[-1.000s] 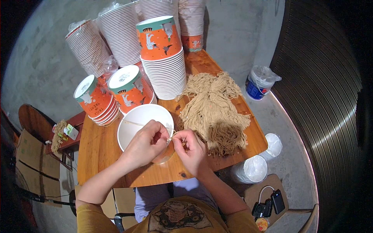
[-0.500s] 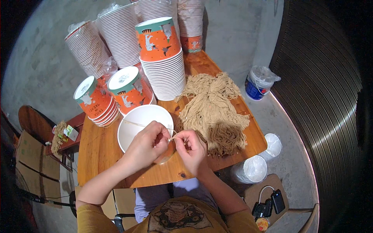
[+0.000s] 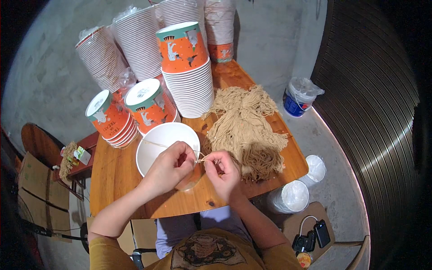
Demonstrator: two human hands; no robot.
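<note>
Over the near edge of a wooden table, my left hand [image 3: 167,167] and my right hand [image 3: 223,174] face each other, fingertips pinched. A thin tan string [image 3: 201,159], with what looks like a small knot or loop, runs between the pinches. One length of it trails left into a white paper tub [image 3: 149,143] just beyond my left hand. Beside my right hand lies a large heap of tan string [image 3: 243,123], its darker cut ends turned toward me. Exactly how the string winds around my fingers is too small to tell.
Stacked orange-and-green paper tubs [image 3: 186,85] stand at the table's back and left, with plastic-wrapped stacks [image 3: 137,45] behind. On the floor to the right are a blue-and-white bucket [image 3: 295,101] and white lined containers [image 3: 292,197]. A power bank [image 3: 321,232] lies on a chair at lower right.
Both hands stay nearly in place, still pinching the string. The string between them sits slightly differently, and the whole view has shifted a little.
</note>
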